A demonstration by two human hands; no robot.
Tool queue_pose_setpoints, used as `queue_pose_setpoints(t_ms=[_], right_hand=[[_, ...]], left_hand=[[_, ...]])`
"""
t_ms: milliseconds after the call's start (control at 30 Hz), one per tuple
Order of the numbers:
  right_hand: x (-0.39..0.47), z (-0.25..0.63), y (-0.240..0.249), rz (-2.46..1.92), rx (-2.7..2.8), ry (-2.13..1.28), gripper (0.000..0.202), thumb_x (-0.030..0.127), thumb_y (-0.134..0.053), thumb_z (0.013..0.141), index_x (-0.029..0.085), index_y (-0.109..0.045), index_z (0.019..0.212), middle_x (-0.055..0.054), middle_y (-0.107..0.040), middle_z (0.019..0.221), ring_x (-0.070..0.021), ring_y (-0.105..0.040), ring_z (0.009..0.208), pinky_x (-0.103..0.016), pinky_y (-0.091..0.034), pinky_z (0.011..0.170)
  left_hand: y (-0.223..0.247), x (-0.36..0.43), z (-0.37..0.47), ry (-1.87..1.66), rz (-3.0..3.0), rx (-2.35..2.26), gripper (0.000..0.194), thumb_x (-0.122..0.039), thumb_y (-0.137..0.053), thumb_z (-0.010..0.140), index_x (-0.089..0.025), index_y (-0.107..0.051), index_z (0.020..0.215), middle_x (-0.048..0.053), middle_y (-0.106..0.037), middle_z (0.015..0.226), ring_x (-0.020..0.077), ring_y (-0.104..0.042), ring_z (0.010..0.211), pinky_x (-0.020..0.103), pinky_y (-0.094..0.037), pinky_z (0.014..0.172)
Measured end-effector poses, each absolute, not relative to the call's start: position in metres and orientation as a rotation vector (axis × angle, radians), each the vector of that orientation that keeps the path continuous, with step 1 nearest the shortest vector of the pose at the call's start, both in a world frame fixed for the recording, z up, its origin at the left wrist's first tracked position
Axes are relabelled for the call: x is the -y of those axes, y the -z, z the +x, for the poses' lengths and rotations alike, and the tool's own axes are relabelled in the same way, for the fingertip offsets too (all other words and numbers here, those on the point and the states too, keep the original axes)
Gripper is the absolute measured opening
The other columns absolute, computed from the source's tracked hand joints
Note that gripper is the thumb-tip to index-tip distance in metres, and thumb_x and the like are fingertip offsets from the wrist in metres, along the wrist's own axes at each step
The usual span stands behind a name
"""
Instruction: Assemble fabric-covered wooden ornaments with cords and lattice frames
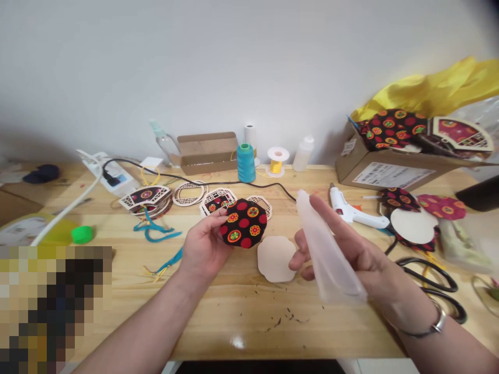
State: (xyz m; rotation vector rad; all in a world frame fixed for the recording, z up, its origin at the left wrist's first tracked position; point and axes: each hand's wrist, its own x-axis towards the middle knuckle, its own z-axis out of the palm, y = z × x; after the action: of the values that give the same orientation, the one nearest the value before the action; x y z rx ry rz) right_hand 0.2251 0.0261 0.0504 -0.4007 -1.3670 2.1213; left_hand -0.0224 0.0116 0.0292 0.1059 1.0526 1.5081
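Observation:
My left hand (206, 241) pinches an octagonal piece covered in black fabric (245, 224) with red dots and bright flowers, thumb on its left edge. Across the palm and fingers of my right hand (346, 244) lies a translucent whitish film strip (325, 254), slightly blurred. The index finger stretches up along it while the other fingers curl. On the table between the hands rests a pale lobed card (276, 258). Behind the fabric piece are pale cut-out lattice frames (218, 201), partly hidden by it.
A white glue gun (356, 210) lies right of centre, near a cardboard box (384, 166) of fabric pieces. Along the wall stand a teal thread cone (246, 163), a yellow thread spool (277, 161) and bottles. A black cable (218, 183) crosses the table. Dark scraps (286, 317) lie near the front.

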Motion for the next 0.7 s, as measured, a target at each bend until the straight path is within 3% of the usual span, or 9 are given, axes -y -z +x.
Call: queue_pose_setpoints(t_ms=[167,333,467,567,700], right_hand=[[-0.023,0.222,-0.049,-0.420,1.392,-2.052,0.088,0.029,-0.071,0.077,0.051,-0.015,0.142,0.000,-0.054,0.101,-0.0192,-0.065,0.095,-0.041,-0.052,0.087],[-0.023,0.218,-0.047,-0.408,1.411,-1.936,0.077,0.032,-0.073,0.074,0.054,-0.029,0.133,0.001,-0.051,0.093,-0.0197,-0.068,0.085,-0.026,-0.056,0.058],[-0.027,0.214,-0.045,-0.483,1.380,-1.765,0.058,0.045,-0.073,0.071,0.050,-0.038,0.117,0.005,-0.050,0.080,-0.0184,-0.067,0.064,-0.030,-0.055,0.048],[-0.029,0.213,-0.043,-0.525,1.403,-1.658,0.044,0.050,-0.065,0.077,0.044,-0.039,0.112,0.005,-0.052,0.076,-0.0180,-0.066,0.064,-0.032,-0.055,0.053],[-0.032,0.217,-0.033,-0.633,1.499,-1.571,0.051,0.054,-0.060,0.081,0.032,-0.043,0.124,0.004,-0.052,0.070,-0.0134,-0.056,0.056,-0.028,-0.048,0.051]], left_hand=[[-0.026,-0.012,-0.024,-1.489,0.155,-1.021,0.012,-0.012,-0.059,0.061,-0.015,-0.064,0.072,0.006,-0.070,0.077,0.0244,-0.068,0.084,0.038,-0.057,0.073],[-0.027,-0.013,-0.024,-1.485,0.135,-1.012,0.014,-0.011,-0.059,0.061,-0.016,-0.064,0.073,0.005,-0.070,0.079,0.0254,-0.068,0.085,0.040,-0.057,0.075],[-0.029,-0.014,-0.023,-1.510,0.095,-1.044,0.016,-0.010,-0.059,0.060,-0.016,-0.064,0.074,0.005,-0.069,0.075,0.0274,-0.067,0.088,0.043,-0.057,0.075],[-0.030,-0.014,-0.023,-1.533,0.057,-1.070,0.015,-0.009,-0.058,0.059,-0.016,-0.064,0.071,0.004,-0.069,0.073,0.0273,-0.068,0.086,0.042,-0.057,0.073],[-0.032,-0.013,-0.022,-1.553,0.048,-1.044,0.015,-0.009,-0.057,0.059,-0.016,-0.065,0.071,0.004,-0.070,0.073,0.0252,-0.068,0.083,0.043,-0.057,0.074]])
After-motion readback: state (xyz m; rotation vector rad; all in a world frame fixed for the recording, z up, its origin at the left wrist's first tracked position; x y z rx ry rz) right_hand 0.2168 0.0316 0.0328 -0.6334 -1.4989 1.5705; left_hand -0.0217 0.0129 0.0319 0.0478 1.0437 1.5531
